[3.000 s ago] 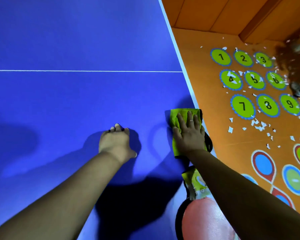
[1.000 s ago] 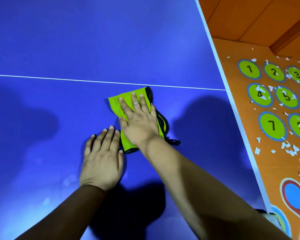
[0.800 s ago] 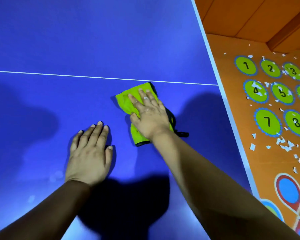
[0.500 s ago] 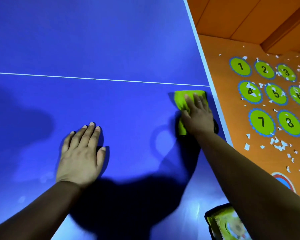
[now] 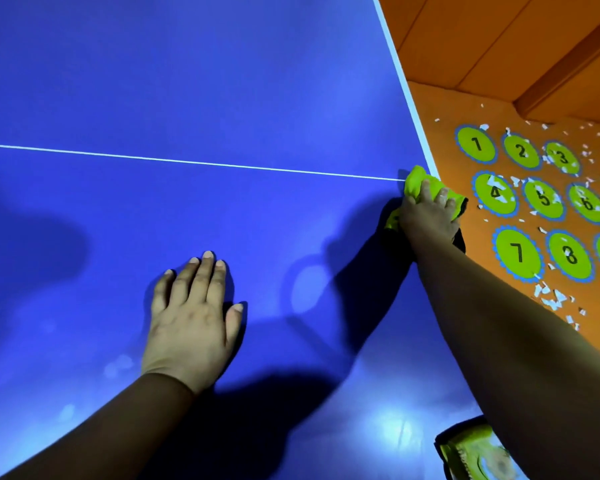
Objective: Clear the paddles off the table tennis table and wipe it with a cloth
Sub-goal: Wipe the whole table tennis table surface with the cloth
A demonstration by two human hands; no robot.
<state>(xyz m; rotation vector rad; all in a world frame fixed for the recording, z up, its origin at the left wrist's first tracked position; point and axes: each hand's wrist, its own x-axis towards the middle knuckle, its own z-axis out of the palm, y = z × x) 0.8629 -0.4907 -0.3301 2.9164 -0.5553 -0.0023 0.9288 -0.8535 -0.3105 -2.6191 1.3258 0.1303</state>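
Note:
The blue table tennis table [image 5: 222,81] fills most of the head view, with a white line [image 5: 187,162] running across it. My right hand [image 5: 430,220] presses a bright green cloth [image 5: 414,178] against the table's right edge, just below that line. Part of the cloth hangs over the edge, and its dark trim shows beside my wrist. My left hand [image 5: 194,317] rests flat on the table surface, fingers straight, holding nothing. No paddle is in view.
A green and black pouch [image 5: 471,452] lies at the bottom right, partly hidden by my right forearm. Right of the table is an orange floor with numbered green circles [image 5: 518,252] and scattered white paper scraps [image 5: 551,299]. Wooden panelling rises beyond it.
My right hand has slid the cloth from the middle of the table rightward to the right edge, where it now overhangs. My left hand stays flat on the table.

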